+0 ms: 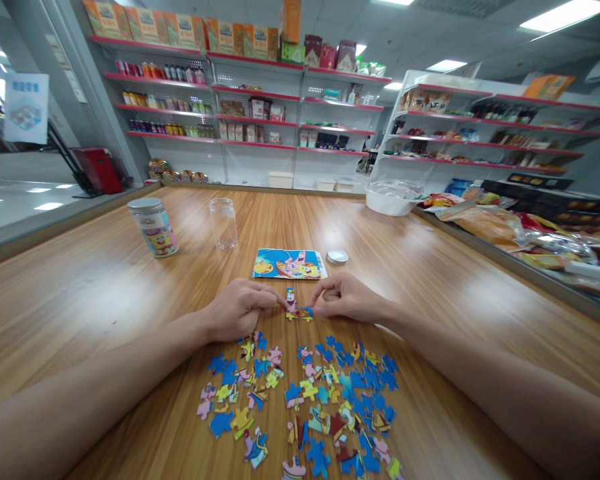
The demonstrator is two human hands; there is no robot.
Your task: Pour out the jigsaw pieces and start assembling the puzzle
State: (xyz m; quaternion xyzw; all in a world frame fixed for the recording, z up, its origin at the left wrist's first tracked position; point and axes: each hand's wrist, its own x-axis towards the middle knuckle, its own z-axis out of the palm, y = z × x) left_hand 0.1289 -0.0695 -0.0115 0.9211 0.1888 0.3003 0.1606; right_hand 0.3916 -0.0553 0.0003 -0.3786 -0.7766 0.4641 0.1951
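The head view shows a person's two bare hands meeting over a small group of joined puzzle pieces [292,305] on the wooden table [430,280], just below the picture card [290,264]. The left hand [245,307] has its forefinger stretched out to the left edge of the group, the other fingers curled in; whether its thumb helps to grip cannot be told. The right hand [347,299] bends its thumb and forefinger together at the blue right end of the group, but whether they pinch a piece or only rest against it is too small to tell. The loose pieces [319,459] lie spread between the forearms, nearer the person, mostly unjoined. The step in hand seems to be fitting or squaring up a piece on the group's right side, with most of the picture not yet built. The next move likely calls for steadying the left side while the right fingertips line up tab with slot and press flat.
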